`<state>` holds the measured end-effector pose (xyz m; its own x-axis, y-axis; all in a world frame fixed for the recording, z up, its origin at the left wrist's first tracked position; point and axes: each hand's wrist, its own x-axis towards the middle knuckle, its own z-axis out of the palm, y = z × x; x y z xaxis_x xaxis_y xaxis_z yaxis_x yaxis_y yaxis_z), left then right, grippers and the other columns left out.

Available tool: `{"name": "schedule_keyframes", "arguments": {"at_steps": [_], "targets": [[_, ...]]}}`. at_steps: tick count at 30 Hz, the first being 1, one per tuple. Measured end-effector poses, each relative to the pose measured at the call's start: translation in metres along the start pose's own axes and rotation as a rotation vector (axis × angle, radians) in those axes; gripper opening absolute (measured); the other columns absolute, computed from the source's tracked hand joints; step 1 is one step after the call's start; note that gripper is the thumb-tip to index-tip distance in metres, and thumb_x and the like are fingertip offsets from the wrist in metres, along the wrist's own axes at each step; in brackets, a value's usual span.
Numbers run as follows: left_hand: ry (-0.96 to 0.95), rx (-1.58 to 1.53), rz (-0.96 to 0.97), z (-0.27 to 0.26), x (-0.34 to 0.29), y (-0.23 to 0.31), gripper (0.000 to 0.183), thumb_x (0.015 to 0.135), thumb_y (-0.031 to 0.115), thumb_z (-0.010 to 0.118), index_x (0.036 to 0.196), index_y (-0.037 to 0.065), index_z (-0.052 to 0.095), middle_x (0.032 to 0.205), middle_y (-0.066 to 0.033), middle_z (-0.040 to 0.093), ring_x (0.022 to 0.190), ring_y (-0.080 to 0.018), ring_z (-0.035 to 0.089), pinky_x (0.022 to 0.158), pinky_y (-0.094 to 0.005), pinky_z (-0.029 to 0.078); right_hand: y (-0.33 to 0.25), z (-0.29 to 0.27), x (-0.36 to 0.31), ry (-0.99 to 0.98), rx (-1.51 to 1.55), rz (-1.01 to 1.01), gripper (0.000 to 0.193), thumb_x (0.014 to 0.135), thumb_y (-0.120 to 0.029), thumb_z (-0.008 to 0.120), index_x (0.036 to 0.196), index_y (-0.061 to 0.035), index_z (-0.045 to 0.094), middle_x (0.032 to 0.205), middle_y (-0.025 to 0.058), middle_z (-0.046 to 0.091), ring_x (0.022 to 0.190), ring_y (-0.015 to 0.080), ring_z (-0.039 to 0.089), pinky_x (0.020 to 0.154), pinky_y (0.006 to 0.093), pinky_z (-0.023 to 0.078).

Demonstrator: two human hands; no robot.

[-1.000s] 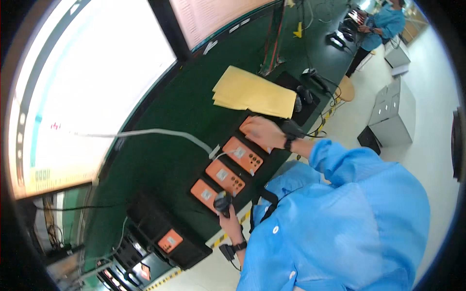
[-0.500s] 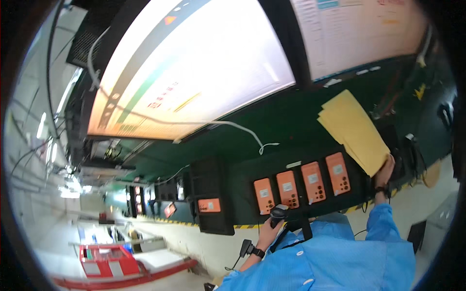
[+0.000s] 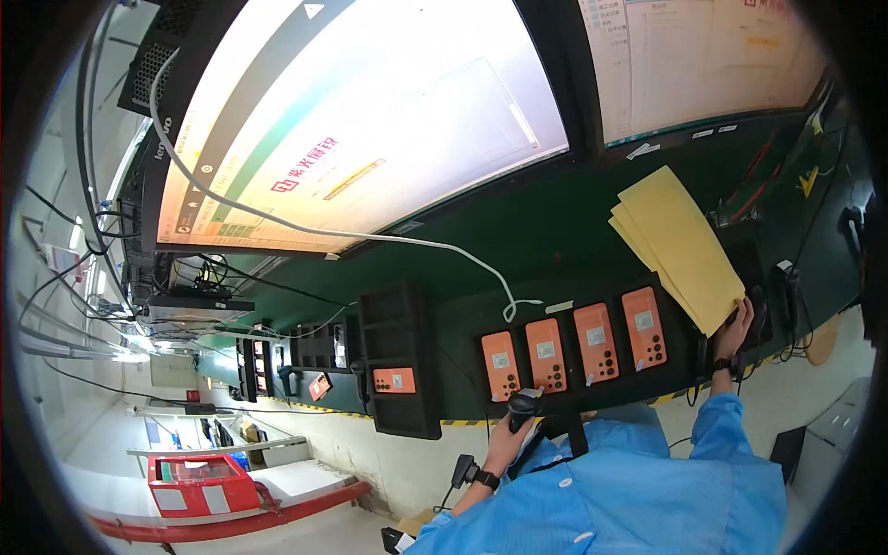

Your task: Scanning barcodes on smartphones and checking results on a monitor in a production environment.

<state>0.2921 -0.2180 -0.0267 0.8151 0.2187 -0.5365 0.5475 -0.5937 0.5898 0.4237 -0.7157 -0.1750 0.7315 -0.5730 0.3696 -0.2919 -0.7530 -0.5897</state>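
Observation:
My left hand is wrapped round a black handheld barcode scanner, its head just off the lower edges of the two left phones. Four orange phones lie in a row, camera sides up, each with a white label: the leftmost phone, a second phone, a third phone and the rightmost phone. To their right, a few overlapping yellow sheets slant across the bench. My right hand has its fingers closed at the lower right edge of these sheets; its thumb is hidden.
Two lit monitors, a large screen and a right screen, stand behind. A white cable trails over the green bench. Further left, a black tray holds another orange phone. Loose black cables hang at the right.
The view has shifted slightly and become sharper. Both hands keep nearly the same places, the scanner still by the left phones and the right hand still by the yellow sheets.

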Motion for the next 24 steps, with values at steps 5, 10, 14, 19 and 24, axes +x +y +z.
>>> {"name": "schedule_keyframes", "arguments": {"at_steps": [5, 10, 14, 19, 24], "targets": [[-0.028, -0.031, -0.07, -0.002, -0.002, 0.002, 0.049, 0.084, 0.043, 0.062, 0.107, -0.001, 0.061, 0.093, -0.0221, 0.066, 0.09, -0.0365, 0.063, 0.076, -0.0397, 0.048, 0.0, 0.004, -0.001, 0.018, -0.038, -0.002, 0.053, 0.075, -0.004, 0.068, 0.124, -0.0094, 0.049, 0.132, 0.0122, 0.044, 0.121, 0.0313, 0.046, 0.098, 0.0368, 0.041], [0.012, -0.046, -0.114, -0.007, 0.0, 0.004, 0.046, 0.082, 0.042, 0.065, 0.099, 0.0, 0.062, 0.071, -0.0139, 0.064, 0.066, -0.025, 0.064, 0.062, -0.035, 0.048, 0.008, 0.007, -0.004, -0.006, 0.018, 0.024, 0.055, 0.072, -0.001, 0.068, 0.124, -0.0095, 0.05, 0.132, 0.0137, 0.043, 0.122, 0.0332, 0.043, 0.101, 0.039, 0.039], [0.082, -0.137, -0.093, -0.011, 0.003, 0.0, 0.044, 0.083, 0.043, 0.065, 0.096, 0.0, 0.062, 0.063, -0.0096, 0.06, 0.057, -0.0183, 0.06, 0.055, -0.0312, 0.046, 0.018, 0.013, -0.003, -0.01, -0.008, -0.01, 0.062, 0.069, 0.004, 0.069, 0.126, -0.0098, 0.048, 0.135, 0.015, 0.04, 0.126, 0.0351, 0.039, 0.104, 0.0416, 0.036], [0.111, -0.172, -0.122, -0.016, 0.005, -0.003, 0.043, 0.083, 0.041, 0.066, 0.097, 0.001, 0.061, 0.064, -0.0079, 0.06, 0.056, -0.016, 0.058, 0.054, -0.0309, 0.045, -0.005, -0.003, 0.0, -0.012, -0.107, -0.029, 0.064, 0.072, -0.002, 0.069, 0.131, -0.0087, 0.043, 0.139, 0.0173, 0.036, 0.128, 0.0365, 0.036, 0.106, 0.0435, 0.033], [0.105, -0.259, -0.213, -0.029, 0.0, 0.003, 0.037, 0.084, 0.032, 0.067, 0.101, -0.001, 0.06, 0.074, -0.0076, 0.064, 0.064, -0.0152, 0.061, 0.058, -0.031, 0.047, -0.083, -0.073, -0.012, -0.009, -0.116, -0.131, 0.057, 0.08, -0.014, 0.066, 0.13, -0.0038, 0.041, 0.136, 0.0186, 0.037, 0.126, 0.0361, 0.037, 0.103, 0.0446, 0.033]]}}
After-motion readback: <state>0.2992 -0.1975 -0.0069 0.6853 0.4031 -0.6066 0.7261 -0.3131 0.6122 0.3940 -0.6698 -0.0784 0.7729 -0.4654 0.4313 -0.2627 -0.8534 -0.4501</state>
